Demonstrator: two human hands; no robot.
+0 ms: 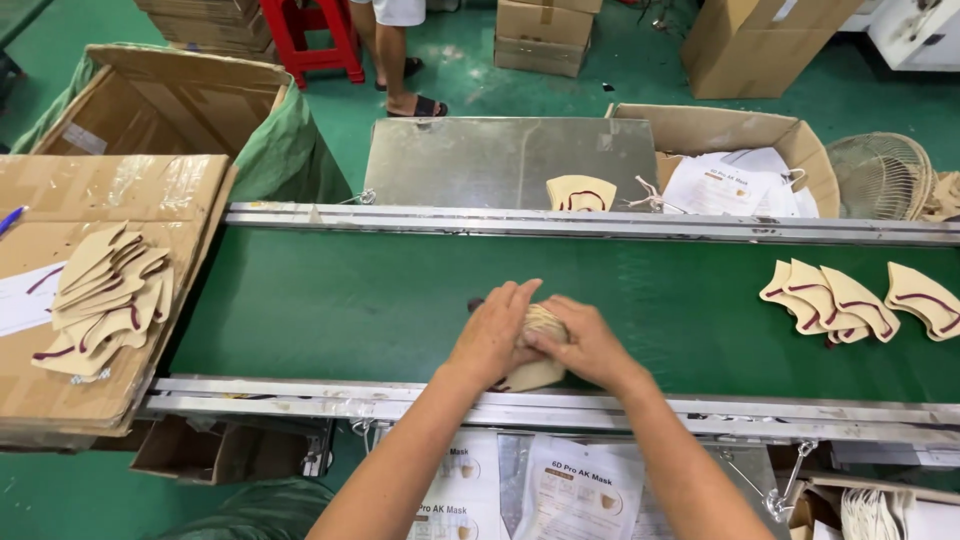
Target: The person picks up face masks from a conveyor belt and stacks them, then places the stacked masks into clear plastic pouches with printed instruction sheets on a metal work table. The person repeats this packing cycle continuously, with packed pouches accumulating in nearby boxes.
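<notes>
Pressing on a soft beige mask stack (535,350), left hand (492,335) and right hand (590,345) grip it — smooth green belt (350,300) beneath.

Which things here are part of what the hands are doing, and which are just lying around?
In hand: left hand and right hand pressing a beige mask bundle on the green belt.

Lying about: fan, red stool, cardboard boxes.

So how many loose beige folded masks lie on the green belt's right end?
4: three overlapping beige folded masks, one apart by the frame edge on the green belt; more may lie outside view.
</notes>
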